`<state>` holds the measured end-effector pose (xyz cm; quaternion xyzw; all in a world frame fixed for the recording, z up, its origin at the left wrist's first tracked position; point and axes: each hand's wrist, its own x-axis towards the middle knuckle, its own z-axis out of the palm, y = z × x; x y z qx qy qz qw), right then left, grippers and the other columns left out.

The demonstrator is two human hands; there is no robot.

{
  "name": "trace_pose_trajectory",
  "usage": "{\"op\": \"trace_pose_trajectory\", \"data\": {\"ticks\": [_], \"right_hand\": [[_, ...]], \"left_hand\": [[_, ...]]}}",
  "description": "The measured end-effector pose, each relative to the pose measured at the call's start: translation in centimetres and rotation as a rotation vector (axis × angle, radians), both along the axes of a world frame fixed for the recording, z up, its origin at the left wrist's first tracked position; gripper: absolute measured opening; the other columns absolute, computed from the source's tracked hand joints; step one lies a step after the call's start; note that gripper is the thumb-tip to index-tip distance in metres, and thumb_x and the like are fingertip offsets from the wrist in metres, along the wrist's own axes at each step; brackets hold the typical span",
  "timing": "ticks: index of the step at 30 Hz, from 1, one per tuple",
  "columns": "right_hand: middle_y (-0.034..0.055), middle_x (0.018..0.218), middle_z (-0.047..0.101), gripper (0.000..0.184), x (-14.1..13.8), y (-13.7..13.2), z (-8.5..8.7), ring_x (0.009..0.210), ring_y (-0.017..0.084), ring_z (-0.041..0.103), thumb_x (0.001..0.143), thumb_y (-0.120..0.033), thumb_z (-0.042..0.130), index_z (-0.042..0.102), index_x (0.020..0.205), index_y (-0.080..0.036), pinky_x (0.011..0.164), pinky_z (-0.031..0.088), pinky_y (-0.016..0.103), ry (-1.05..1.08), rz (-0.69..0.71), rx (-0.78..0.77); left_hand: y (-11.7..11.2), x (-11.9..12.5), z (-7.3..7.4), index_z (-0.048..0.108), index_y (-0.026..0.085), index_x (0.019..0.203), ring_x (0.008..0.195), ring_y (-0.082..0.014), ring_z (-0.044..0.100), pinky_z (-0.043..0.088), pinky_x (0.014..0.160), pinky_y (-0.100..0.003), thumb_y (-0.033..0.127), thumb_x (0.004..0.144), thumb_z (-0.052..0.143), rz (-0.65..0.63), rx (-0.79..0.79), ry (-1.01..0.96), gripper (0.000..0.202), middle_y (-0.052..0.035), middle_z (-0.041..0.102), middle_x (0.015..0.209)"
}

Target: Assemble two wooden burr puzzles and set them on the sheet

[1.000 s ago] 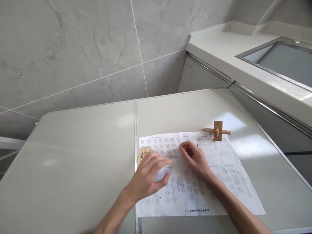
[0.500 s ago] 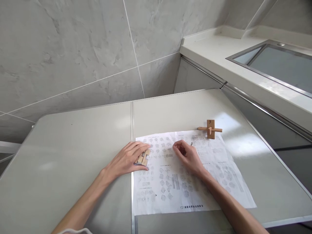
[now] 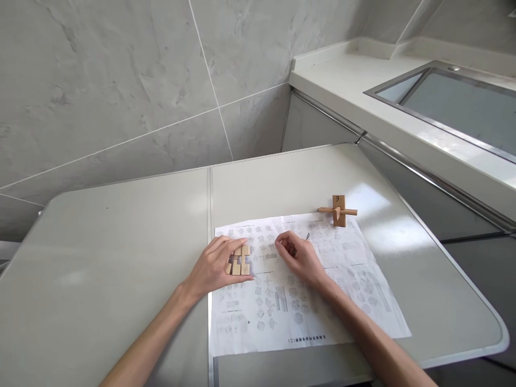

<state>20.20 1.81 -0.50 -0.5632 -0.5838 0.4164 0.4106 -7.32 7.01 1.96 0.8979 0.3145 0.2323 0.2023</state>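
My left hand (image 3: 217,263) is curled round several notched wooden puzzle pieces (image 3: 245,260), thumb on the near side and fingers on the far side. They lie side by side on the left part of a printed instruction sheet (image 3: 258,338). To the right, my right hand (image 3: 298,255) rests on the sheet with its fingers curled in. A small dark grey tip (image 3: 308,235) shows just beyond this hand; what it belongs to is hidden, and I cannot make out what the curled fingers hold.
At the sheet's far right edge stands a cross-shaped wooden puzzle (image 3: 339,210) with a mark on its upright piece. The pale table (image 3: 141,231) has a seam left of the sheet. Behind are a tiled wall (image 3: 121,80) and, at right, a counter (image 3: 322,75) with a sink (image 3: 451,102).
The wooden pieces in my left hand have shifted right over the sheet and now show more of their flat tops. My right hand keeps its place on the sheet. The whole view has moved slightly.
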Motion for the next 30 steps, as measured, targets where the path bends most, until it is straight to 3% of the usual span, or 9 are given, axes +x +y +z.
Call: {"op": "trace_pose_trajectory", "data": {"ticks": [4, 8, 13, 17, 22, 27, 30], "right_hand": [[-0.0038, 0.066, 0.052, 0.021, 0.5, 0.1, 0.4, 0.056, 0.016, 0.047, 0.108, -0.041, 0.054, 0.060, 0.096, -0.025, 0.054, 0.036, 0.030, 0.027, -0.001, -0.023], [-0.0028, 0.069, 0.059, 0.021, 1.5, -0.6, 1.9, 0.059, 0.017, 0.054, 0.109, -0.041, 0.053, 0.061, 0.100, -0.024, 0.055, 0.041, 0.029, 0.051, 0.035, -0.081], [-0.0017, 0.073, 0.064, 0.020, 2.5, -2.5, 3.9, 0.063, 0.018, 0.057, 0.110, -0.038, 0.052, 0.062, 0.099, -0.025, 0.057, 0.040, 0.029, -0.078, 0.097, -0.215], [-0.0032, 0.072, 0.065, 0.014, 2.3, -4.3, 4.5, 0.062, 0.018, 0.060, 0.110, -0.034, 0.051, 0.062, 0.108, -0.026, 0.058, 0.040, 0.028, -0.157, 0.117, -0.297], [-0.0040, 0.069, 0.065, 0.018, 1.8, -5.7, 4.6, 0.061, 0.020, 0.061, 0.111, -0.035, 0.048, 0.062, 0.118, -0.025, 0.057, 0.040, 0.028, -0.243, 0.146, -0.345], [-0.0050, 0.070, 0.065, 0.018, 1.3, -6.4, 4.1, 0.060, 0.020, 0.061, 0.110, -0.033, 0.051, 0.061, 0.124, -0.025, 0.056, 0.038, 0.028, -0.329, 0.136, -0.328], [-0.0055, 0.072, 0.066, 0.019, 0.8, -6.9, 3.4, 0.060, 0.019, 0.062, 0.107, -0.029, 0.057, 0.060, 0.125, -0.026, 0.056, 0.038, 0.027, -0.359, 0.146, -0.314]], "left_hand": [[-1.0, 3.2, 0.0, 0.050, 0.028, 0.154, 0.099, -0.0300, 0.072, 0.059, 0.092, -0.047, 0.059, 0.086, 0.088, -0.020, 0.020, -0.002, 0.084, -0.0087, 0.077, 0.113], [-1.4, 5.7, -0.2, 0.047, 0.024, 0.154, 0.100, -0.0304, 0.071, 0.059, 0.090, -0.047, 0.061, 0.089, 0.084, -0.054, 0.049, 0.026, 0.083, -0.0098, 0.077, 0.113], [-1.7, 7.6, -0.9, 0.046, 0.021, 0.153, 0.099, -0.0306, 0.072, 0.060, 0.087, -0.047, 0.060, 0.089, 0.084, -0.042, 0.050, 0.018, 0.084, -0.0108, 0.077, 0.114], [-2.1, 8.8, -1.5, 0.047, 0.020, 0.152, 0.100, -0.0306, 0.073, 0.060, 0.087, -0.047, 0.051, 0.094, 0.082, -0.052, 0.056, 0.009, 0.074, -0.0115, 0.078, 0.117], [-2.6, 9.4, -1.8, 0.046, 0.023, 0.154, 0.108, -0.0319, 0.073, 0.058, 0.090, -0.047, 0.045, 0.098, 0.078, -0.070, 0.042, 0.001, 0.068, -0.0124, 0.077, 0.127], [-2.4, 8.5, -0.9, 0.044, 0.020, 0.155, 0.121, -0.0363, 0.067, 0.056, 0.102, -0.053, 0.061, 0.084, 0.088, -0.088, -0.094, 0.005, 0.092, -0.0158, 0.070, 0.134], [-2.1, 7.2, -0.3, 0.056, 0.020, 0.140, 0.129, -0.0373, 0.060, 0.053, 0.107, -0.053, 0.057, 0.081, 0.093, -0.078, -0.149, 0.032, 0.078, -0.0150, 0.065, 0.134]]}}
